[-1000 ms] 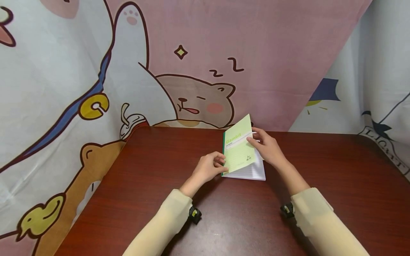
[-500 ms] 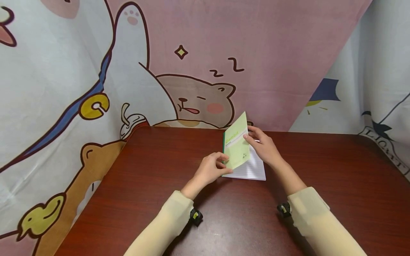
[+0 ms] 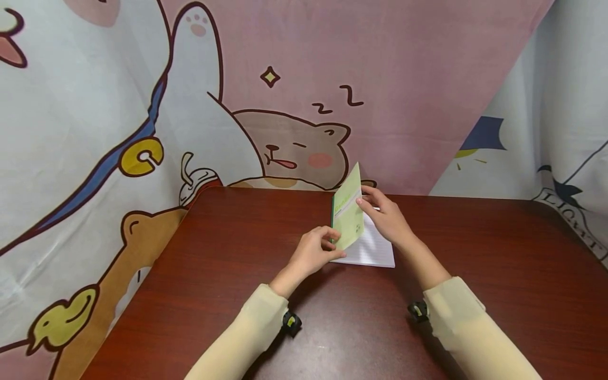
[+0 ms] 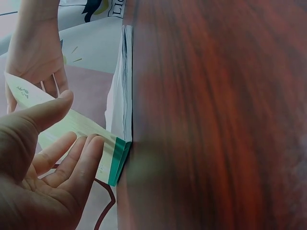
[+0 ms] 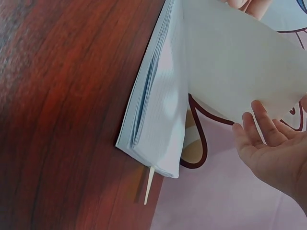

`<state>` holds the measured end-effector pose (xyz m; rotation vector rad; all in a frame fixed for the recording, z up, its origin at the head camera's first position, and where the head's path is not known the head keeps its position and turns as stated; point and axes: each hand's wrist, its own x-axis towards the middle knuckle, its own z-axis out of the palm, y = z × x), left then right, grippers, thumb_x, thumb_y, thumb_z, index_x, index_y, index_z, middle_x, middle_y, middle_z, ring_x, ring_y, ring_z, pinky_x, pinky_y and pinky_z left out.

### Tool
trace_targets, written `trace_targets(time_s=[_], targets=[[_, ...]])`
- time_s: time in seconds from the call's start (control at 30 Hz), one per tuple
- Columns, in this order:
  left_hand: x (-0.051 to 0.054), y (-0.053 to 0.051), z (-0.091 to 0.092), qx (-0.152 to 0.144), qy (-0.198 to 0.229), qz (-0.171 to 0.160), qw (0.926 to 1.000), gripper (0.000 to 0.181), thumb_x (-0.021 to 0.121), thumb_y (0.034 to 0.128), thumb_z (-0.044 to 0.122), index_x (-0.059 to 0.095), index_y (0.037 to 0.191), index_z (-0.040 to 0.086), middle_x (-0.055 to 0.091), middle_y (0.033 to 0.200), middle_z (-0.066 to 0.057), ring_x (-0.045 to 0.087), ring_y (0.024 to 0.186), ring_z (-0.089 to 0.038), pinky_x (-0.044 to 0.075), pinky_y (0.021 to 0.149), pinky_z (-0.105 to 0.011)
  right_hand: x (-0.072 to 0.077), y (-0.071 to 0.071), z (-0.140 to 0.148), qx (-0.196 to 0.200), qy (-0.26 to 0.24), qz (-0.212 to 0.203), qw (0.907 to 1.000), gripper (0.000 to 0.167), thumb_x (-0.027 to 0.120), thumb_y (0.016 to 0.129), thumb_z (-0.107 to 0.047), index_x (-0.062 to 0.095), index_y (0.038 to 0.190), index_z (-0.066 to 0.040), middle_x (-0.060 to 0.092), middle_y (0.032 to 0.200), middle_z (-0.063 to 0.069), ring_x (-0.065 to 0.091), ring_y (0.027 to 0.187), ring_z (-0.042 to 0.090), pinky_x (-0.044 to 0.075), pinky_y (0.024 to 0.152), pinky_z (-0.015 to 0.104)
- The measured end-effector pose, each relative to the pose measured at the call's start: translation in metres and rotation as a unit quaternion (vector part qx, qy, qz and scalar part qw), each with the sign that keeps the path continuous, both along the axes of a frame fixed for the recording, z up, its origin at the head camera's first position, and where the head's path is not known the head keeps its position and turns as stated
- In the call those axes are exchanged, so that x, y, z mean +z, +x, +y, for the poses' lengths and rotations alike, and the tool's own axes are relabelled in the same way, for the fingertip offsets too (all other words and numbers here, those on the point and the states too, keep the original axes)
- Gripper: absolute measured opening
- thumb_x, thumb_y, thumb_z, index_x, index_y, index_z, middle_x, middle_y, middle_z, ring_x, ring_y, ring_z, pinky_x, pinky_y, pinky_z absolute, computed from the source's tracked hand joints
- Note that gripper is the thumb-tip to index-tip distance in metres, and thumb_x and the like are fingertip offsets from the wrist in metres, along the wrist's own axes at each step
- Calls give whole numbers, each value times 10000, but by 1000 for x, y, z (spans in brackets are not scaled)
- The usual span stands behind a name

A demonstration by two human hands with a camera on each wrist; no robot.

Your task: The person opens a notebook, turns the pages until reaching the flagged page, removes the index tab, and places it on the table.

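I've got the notebook (image 3: pixel 375 248) lying on the far half of the table (image 3: pixel 237 232), a bit R of ctr, lined pages up. Its pale green cover (image 3: pixel 350 216) stands raised at a slant, hinged on the L. Head cam gives me the outer face w/ printing, too oblique to read. R wrist cam gives me the inner side instead, plain & whitish, plus the page block (image 5: pixel 165 105) and a thin pale strip (image 5: pixel 149 187) poking out of it, which I can't make out in the head view. L wrist cam has the green spine (image 4: pixel 117 160) close up; from the head it's just a sliver.

R hand (image 3: pixel 387 219) pinches the cover's R edge: thumb on the outer face per head cam, fingers behind. R wrist cam shows those fingers slightly spread. L hand (image 3: pixel 313 250) is at the near L corner by the spine; L wrist cam shows fingers loosely bent at the outer face, thumb well apart. Can't tell how firmly they touch.

Further out, head cam only: cream sleeves (image 3: pixel 237 338), small black devices (image 3: pixel 291 322) at both wrists. Beyond the table, a cartoon backdrop (image 3: pixel 404 79) w/ a dozing animal; L wrist cam catches some of its lettering.
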<state>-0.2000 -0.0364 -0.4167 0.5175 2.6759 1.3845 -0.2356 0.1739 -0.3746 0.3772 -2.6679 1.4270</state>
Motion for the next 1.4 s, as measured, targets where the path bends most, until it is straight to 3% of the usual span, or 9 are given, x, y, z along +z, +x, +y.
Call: trace_targets(time_s=[0.5,1.4], targets=[[-3,0,-1,31,22,234,9997,336,823,824,168,677,1117,96,675,1116,-79,728,943,-189,554,777,-218,3,2,-9,214,-120,52,9997,502,484,1050,-337,426,1492,-106,616,1351,227,543,1298,406,405,1085,591],[-2,4,-10,164,246,481,9984,327,733,823,75,644,1138,76,674,1136,-93,732,884,-198,552,739,-208,-2,2,0,28,-17,52,10000,466,508,1042,-331,479,1451,-109,653,1294,205,573,1265,394,443,1046,577]])
